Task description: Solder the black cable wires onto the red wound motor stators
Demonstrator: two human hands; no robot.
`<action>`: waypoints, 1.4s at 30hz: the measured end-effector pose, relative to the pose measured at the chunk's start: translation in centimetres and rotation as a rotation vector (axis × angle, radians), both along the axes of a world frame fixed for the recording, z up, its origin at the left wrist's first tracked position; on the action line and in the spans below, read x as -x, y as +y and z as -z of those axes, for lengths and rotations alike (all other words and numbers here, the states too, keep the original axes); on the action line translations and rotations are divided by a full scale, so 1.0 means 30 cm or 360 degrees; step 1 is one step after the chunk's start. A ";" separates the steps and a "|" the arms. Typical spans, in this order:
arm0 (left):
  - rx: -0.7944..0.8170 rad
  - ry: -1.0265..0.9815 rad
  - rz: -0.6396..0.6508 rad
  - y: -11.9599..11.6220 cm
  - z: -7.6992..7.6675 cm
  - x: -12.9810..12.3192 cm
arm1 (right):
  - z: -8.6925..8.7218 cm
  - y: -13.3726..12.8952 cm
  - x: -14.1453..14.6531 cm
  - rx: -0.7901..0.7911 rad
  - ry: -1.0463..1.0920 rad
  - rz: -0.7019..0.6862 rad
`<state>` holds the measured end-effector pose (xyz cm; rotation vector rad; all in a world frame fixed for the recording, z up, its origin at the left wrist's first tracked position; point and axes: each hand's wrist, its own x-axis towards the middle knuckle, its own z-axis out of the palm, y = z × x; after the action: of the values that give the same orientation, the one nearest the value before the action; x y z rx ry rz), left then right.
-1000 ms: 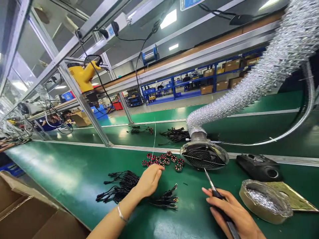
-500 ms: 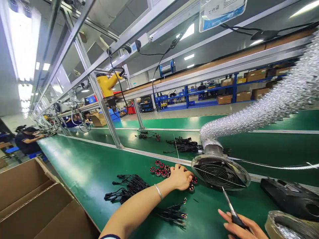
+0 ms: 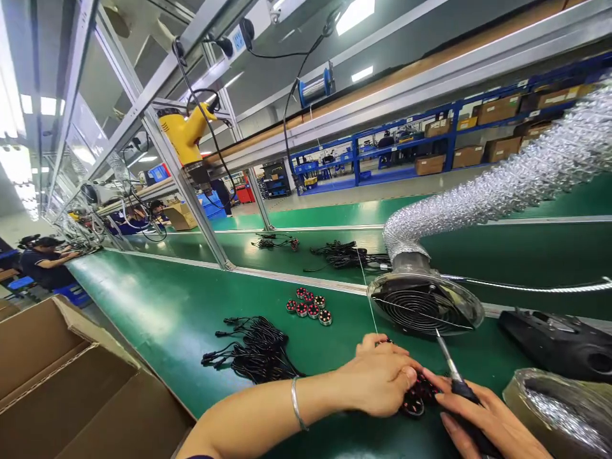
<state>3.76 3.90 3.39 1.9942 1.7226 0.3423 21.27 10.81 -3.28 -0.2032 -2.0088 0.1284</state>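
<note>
My left hand [image 3: 385,381], with a silver bracelet on the wrist, is curled over several small round red-and-black metal-rimmed parts [image 3: 414,405], which it partly hides. A thin strand of solder wire [image 3: 367,290] rises from its fingers. In my right hand [image 3: 492,414] is a soldering iron [image 3: 449,360], its tip pointing up and away. The fingertips of both hands meet around the round parts. Farther back, a second group of these round parts [image 3: 313,310] stands on the green bench top [image 3: 201,290].
Black connector cables [image 3: 261,350] lie left of my hands. A fume extractor hood [image 3: 425,306] with a silver duct [image 3: 478,204] stands behind them. To the right are a black casing [image 3: 557,341] and a tub [image 3: 554,408] of silvery shavings. An open cardboard box [image 3: 86,389] sits left.
My left hand has drawn several round parts toward me and right, leaving the other group behind. The wire strand moved with it. My right hand has come in against the gathered parts.
</note>
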 end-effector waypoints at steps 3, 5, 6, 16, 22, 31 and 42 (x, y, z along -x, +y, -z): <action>-0.0160 0.0105 -0.0138 -0.088 -0.036 -0.021 | 0.003 -0.011 -0.006 -0.0005 -0.0044 0.0087; -0.0035 0.0173 -0.0100 -0.126 -0.016 -0.021 | 0.017 -0.014 -0.006 -0.0022 -0.0104 0.0156; 0.0034 0.0207 -0.0089 -0.136 0.005 -0.017 | 0.025 -0.015 -0.004 -0.0021 -0.0136 0.0194; 0.0194 0.0377 0.0029 -0.144 0.145 -0.025 | 0.070 -0.037 -0.012 0.0101 -0.0537 0.0027; 0.0060 0.0265 0.0121 -0.147 0.176 -0.035 | 0.040 -0.060 -0.046 0.0174 -0.0599 0.0007; -0.0026 -0.0272 -0.0028 -0.153 0.163 -0.022 | 0.028 -0.092 -0.054 0.0289 -0.0661 0.0150; 0.0293 -0.0329 -0.0189 -0.157 0.112 -0.019 | 0.010 -0.121 -0.109 0.0609 -0.0653 0.0018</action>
<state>4.32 -0.80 0.01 1.6697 1.6799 0.3997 24.54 7.17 -3.58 -0.5184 -2.3756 0.4991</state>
